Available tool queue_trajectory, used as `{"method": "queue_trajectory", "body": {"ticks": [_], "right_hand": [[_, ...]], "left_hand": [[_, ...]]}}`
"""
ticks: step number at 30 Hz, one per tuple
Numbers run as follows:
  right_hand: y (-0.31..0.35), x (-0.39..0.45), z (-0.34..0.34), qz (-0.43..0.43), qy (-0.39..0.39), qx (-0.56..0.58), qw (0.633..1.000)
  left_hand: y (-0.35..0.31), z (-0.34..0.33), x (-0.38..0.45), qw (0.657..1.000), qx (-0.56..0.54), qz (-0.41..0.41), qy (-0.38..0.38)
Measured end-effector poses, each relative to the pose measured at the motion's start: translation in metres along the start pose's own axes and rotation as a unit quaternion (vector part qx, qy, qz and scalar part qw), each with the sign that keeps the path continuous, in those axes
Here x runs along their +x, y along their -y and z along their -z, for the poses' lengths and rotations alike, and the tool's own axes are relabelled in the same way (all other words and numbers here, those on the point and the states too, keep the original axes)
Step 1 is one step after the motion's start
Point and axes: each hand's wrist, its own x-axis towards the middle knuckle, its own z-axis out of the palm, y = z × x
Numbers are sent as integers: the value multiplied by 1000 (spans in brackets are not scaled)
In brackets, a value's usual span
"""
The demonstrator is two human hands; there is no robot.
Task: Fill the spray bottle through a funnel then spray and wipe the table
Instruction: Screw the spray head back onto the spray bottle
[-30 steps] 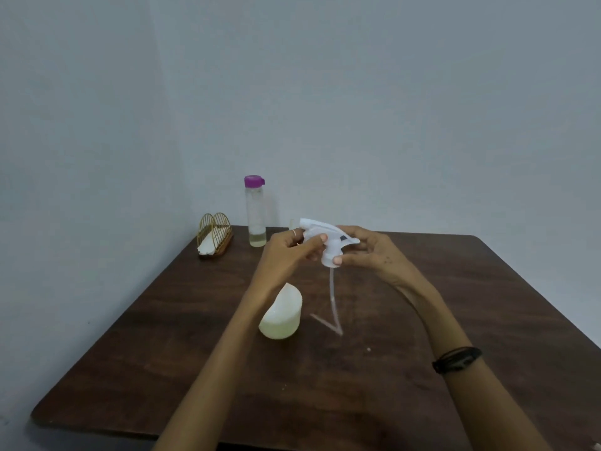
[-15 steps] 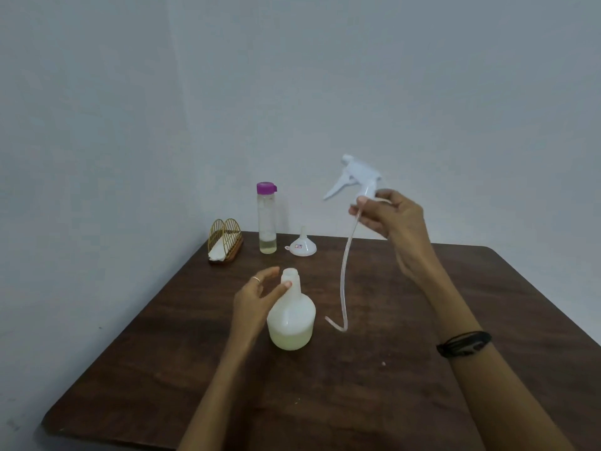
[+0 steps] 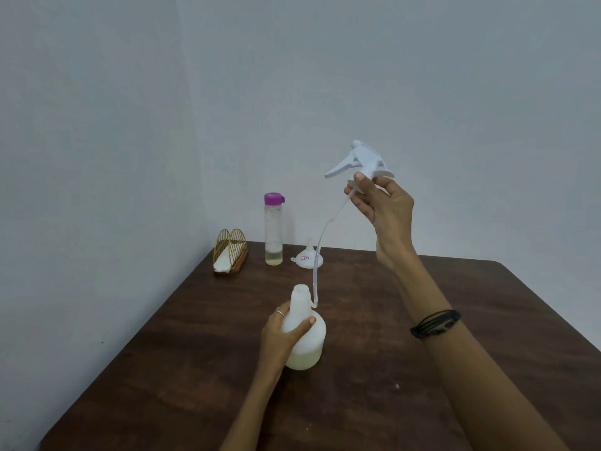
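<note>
Opening step rn: my right hand [image 3: 387,206] pinches the sprayer head [image 3: 362,162] up high, left hand [image 3: 283,333] grips the spray bottle [image 3: 309,346]. Next imo: park it, grab funnel [image 3: 307,255] past my left.

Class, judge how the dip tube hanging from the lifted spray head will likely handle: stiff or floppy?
Probably floppy: the dip tube curves as it hangs below the spray head. Likely light and springy, since its tip stays hooked.
</note>
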Motion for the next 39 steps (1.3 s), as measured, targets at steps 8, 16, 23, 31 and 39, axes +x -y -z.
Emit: {"method": "queue_trajectory", "body": {"ticks": [8,16,23,31,39], "right_hand": [[4,6,-14,-8,14,13,1000],[20,11,-29,16,15,10,1000],[10,16,-28,26,-7,-21,999],[-4,21,-21,15,-24,-45,999],[-10,19,-19,10,-46,-47,998]], "left_hand": [[6,0,4,1000,-8,4,-1],[1,1,1,1000,-13,-11,2],[1,1,0,1000,-7,-13,1],[2,1,0,1000,-6,-4,4],[2,1,2,1000,-4,-2,5]]}}
